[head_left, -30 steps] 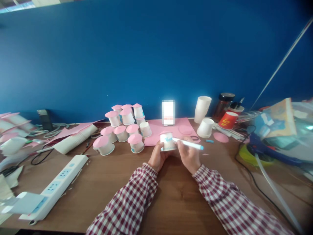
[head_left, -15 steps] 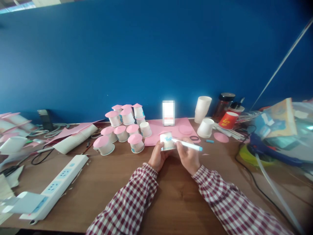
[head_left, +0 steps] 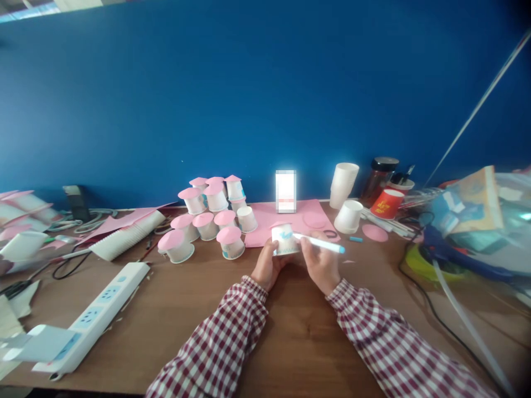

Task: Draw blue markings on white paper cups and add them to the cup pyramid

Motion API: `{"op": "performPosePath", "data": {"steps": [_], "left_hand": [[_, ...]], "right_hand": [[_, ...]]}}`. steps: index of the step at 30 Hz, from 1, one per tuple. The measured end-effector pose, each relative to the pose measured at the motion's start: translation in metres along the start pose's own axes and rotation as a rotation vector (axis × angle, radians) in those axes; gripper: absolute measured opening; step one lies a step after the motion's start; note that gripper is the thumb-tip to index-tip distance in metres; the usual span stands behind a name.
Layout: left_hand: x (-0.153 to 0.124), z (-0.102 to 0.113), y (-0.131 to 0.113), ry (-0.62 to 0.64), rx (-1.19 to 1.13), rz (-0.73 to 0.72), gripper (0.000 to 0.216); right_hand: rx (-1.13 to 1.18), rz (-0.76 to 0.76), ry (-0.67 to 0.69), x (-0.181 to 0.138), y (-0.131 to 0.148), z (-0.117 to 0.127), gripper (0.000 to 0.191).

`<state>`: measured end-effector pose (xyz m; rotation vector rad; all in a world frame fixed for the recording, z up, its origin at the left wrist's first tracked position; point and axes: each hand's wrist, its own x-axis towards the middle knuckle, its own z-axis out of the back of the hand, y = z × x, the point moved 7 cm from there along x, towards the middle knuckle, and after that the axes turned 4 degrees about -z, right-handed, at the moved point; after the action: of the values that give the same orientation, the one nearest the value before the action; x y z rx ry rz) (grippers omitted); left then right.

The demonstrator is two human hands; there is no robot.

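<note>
My left hand [head_left: 267, 265] is closed around the lower left side of a white paper cup [head_left: 282, 243], which is upside down with a pink paper top. Blue marks show on the side of the cup facing me. In my right hand [head_left: 321, 265] is a white marker [head_left: 319, 243] with a light blue end, its tip at the cup's right side; whether it touches I cannot tell. A small blue marker cap [head_left: 355, 239] lies on the table to the right. Pink paper [head_left: 261, 232] lies flat behind the cup.
Several pink-topped cups [head_left: 230, 243] stand at the left. Further left lie a long cup stack [head_left: 128, 235] and a power strip [head_left: 95, 318]. On the right are an upturned white cup [head_left: 349, 216], a red cup [head_left: 386, 204] and a dark-lidded jar [head_left: 377, 179]. A bright phone-like screen [head_left: 286, 190] stands behind.
The marker and my right hand have shifted very slightly to the right. The cup and my left hand stay in place.
</note>
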<state>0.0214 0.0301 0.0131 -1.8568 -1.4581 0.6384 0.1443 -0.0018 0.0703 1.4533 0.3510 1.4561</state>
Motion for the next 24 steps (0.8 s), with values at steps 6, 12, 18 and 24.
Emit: {"op": "performPosePath", "data": {"steps": [6, 12, 18, 24], "left_hand": [[0.0009, 0.0036, 0.0001, 0.007, 0.014, -0.022, 0.035], [0.0016, 0.0030, -0.0004, 0.017, 0.027, -0.038, 0.035], [0.0007, 0.0021, -0.0021, 0.005, 0.051, -0.046, 0.035], [0.0009, 0.0009, -0.0029, 0.017, 0.045, -0.061, 0.032]], "right_hand": [[-0.041, 0.076, 0.047, -0.0023, 0.0063, -0.0038, 0.013], [-0.049, 0.080, 0.040, -0.0016, 0.0076, -0.0030, 0.014], [-0.062, 0.064, 0.023, -0.0009, 0.0058, -0.0012, 0.014], [-0.069, 0.084, 0.034, -0.0015, 0.0071, -0.0020, 0.012]]}}
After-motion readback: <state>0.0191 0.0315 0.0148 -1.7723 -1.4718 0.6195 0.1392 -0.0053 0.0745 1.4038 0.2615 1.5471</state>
